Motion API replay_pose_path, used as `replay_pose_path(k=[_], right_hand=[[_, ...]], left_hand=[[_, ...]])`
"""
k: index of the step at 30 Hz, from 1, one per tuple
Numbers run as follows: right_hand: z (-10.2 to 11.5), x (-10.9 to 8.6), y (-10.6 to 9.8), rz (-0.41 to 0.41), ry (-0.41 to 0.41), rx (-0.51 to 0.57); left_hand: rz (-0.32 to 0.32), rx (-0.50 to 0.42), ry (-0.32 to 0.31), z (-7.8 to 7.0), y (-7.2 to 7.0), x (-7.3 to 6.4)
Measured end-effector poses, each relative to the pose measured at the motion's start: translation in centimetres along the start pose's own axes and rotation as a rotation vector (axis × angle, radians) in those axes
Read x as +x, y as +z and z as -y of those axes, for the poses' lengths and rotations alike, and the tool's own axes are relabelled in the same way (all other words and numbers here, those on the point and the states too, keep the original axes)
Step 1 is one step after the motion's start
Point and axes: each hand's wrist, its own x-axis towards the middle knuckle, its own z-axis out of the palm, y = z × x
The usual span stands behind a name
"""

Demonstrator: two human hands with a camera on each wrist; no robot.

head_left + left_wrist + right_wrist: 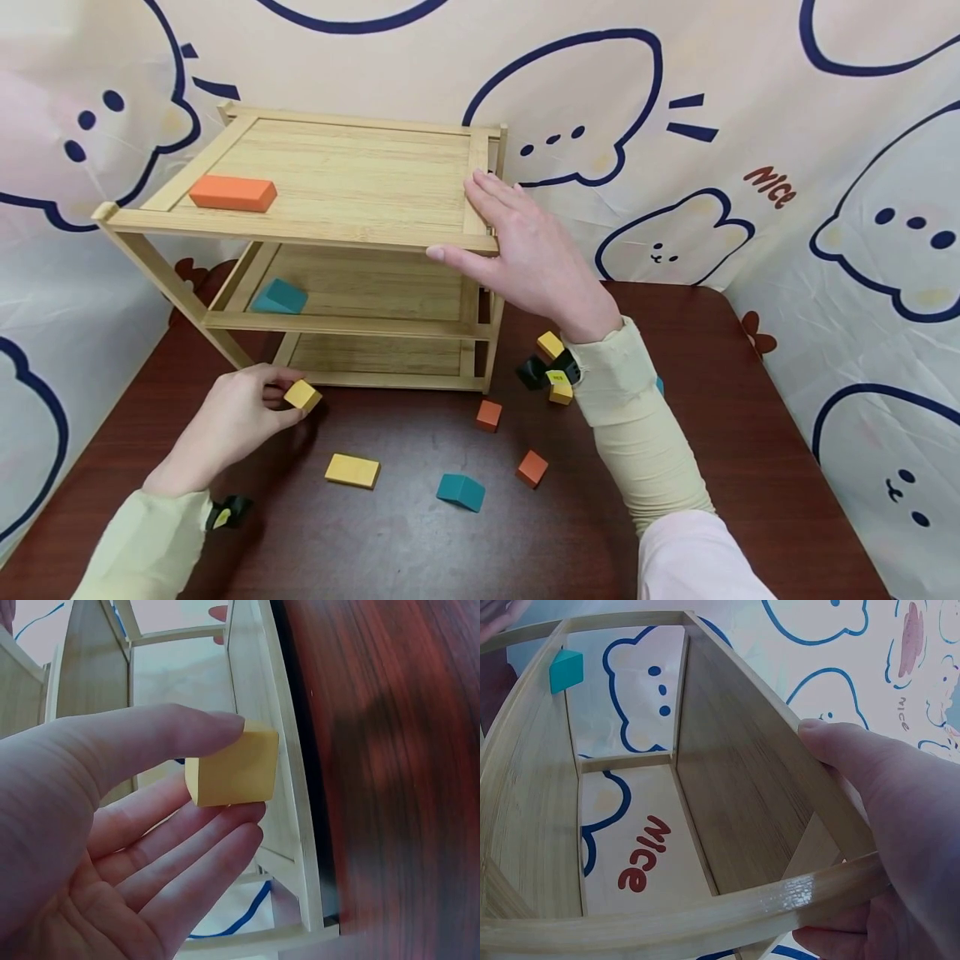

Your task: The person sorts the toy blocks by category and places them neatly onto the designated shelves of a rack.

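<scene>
My left hand (236, 417) pinches a small yellow wooden cube (303, 396) between thumb and fingers, low in front of the three-tier wooden shelf (375, 229). In the left wrist view the thumb lies across the cube (236, 769), fingers beneath it. My right hand (536, 254) rests at the top board's front right corner, fingers extended along the side edge and thumb stretched out along the front edge (780, 705). An orange rectangular block (232, 193) lies on the top board at the left. On the middle board sits a teal triangular block (280, 297).
On the dark table (405, 550) lie a yellow flat block (352, 471), a teal triangular block (461, 492) and two orange cubes (489, 415). More yellow blocks (551, 343) lie beside the shelf's right side, partly behind the right wrist. Printed cloth (750, 108) hangs behind.
</scene>
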Motion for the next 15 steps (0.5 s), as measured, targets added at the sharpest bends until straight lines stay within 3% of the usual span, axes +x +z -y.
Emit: replay_pose_path(k=[15], right_hand=[[-0.02, 0.07, 0.14, -0.011, -0.009, 0.008]], left_hand=[[-0.041, -0.020, -0.025, 0.33, 0.10, 0.19]])
